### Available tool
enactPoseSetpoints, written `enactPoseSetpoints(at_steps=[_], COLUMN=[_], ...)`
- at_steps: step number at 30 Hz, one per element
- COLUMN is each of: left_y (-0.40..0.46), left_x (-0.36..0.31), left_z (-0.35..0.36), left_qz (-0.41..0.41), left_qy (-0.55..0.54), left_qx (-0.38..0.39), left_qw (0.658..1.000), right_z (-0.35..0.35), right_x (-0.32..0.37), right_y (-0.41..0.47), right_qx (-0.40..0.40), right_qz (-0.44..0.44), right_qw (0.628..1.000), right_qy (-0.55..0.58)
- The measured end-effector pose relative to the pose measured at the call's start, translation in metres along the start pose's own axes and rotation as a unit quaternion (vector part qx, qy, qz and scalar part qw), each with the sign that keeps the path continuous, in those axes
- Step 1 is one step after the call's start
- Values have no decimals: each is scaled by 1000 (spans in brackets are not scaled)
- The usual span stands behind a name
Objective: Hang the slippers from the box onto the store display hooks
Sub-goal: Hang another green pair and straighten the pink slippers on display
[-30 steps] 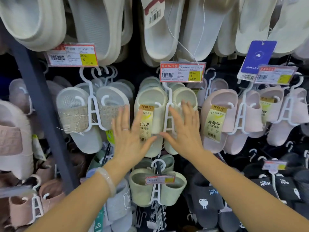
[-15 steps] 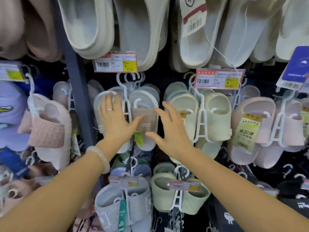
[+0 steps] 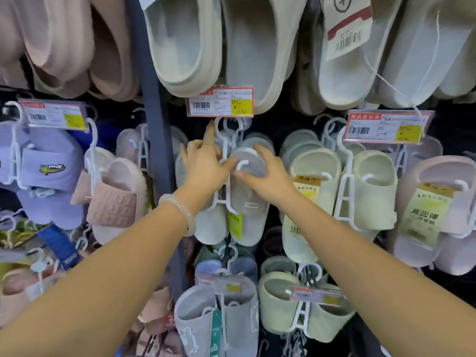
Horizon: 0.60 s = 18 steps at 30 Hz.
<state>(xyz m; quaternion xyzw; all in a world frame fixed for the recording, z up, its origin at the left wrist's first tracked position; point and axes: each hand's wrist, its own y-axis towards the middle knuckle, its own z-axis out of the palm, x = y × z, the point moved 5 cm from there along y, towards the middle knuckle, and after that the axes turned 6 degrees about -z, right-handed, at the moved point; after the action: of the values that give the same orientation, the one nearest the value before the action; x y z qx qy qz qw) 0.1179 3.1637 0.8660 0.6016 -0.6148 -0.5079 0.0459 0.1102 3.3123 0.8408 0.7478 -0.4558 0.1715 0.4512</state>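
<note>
The left hand (image 3: 203,167) curls round the white hanger (image 3: 224,176), one finger pointing up toward the hook under the price tag (image 3: 220,101), likely to steady it. The right hand (image 3: 266,176) grips the grey slippers (image 3: 247,202) from the side, thumb across the front, seemingly squaring the pair on its hook. Green slippers (image 3: 342,191) hang just beside, on their own hook.

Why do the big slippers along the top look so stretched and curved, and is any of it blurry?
Head view: the wide lens bends the edges, so the top slippers bulge and the forearms look oversized; lighting is even, with little glare; the price tag print is soft, and the lower corners are smeared.
</note>
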Motion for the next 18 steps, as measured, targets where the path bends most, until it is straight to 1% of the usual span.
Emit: enactPoseSetpoints(at_steps=[3, 7, 9, 11, 13, 15, 18], left_y=[-7, -13, -18, -31, -51, -72, -97], left_x=[-3, -6, -12, -26, -47, -68, -97], left_z=[-8, -14, -19, -25, -22, -9, 19], left_qz=[14, -7, -8, 37, 119, 188, 232], left_qy=[-11, -27, -16, -3, -20, -23, -33], left_qx=[-6, 25, 4, -46, -61, -54, -25], left_qw=[1000, 999, 1000, 998, 991, 980, 972], right_z=[-4, -9, -15, -26, -39, -54, -88], right_x=[5, 10, 14, 17, 13, 0, -28], right_y=[-10, -18, -25, -39, -61, -84, -114], right_qx=[1, 45, 48, 16, -21, -50, -117], right_qz=[-33, -24, -41, -87, -133, -164, -159], right_qw=[999, 998, 996, 991, 981, 970, 957], right_qy=[-5, -33, -62, -99, -137, -175, -214])
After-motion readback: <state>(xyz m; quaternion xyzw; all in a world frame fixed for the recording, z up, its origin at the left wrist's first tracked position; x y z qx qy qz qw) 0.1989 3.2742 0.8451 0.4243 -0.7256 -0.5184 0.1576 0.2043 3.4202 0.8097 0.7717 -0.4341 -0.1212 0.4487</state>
